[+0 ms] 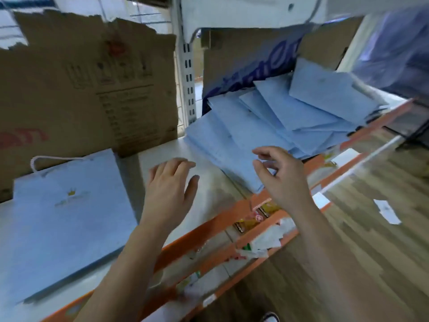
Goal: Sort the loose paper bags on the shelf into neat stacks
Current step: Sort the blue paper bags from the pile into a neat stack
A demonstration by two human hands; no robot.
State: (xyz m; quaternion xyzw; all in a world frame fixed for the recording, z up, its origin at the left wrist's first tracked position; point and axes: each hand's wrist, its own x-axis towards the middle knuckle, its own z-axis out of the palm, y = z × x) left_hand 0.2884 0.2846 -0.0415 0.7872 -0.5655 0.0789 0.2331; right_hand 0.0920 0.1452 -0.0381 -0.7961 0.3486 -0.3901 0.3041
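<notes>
Left cardboard box (88,89): red stamp, handling symbols, printed table, large red letters; none legible.
Rear cardboard box (234,56): blue lettering, blurred, partly hidden.
Flat paper bag (65,205): gold crown logo, wording unreadable.

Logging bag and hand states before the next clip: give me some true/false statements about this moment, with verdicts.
1. The left hand holds a bag. False: it is open over the bare shelf and holds nothing.
2. The loose bags lie fanned and overlapping, right of the left hand. True.
3. The stack with the crown logo lies left of both hands. True.
4. The right hand grips the cardboard box. False: its fingers are loosely curled at the near edge of the loose bags and grip nothing.
5. The cardboard box stands behind the stack. True.
</notes>
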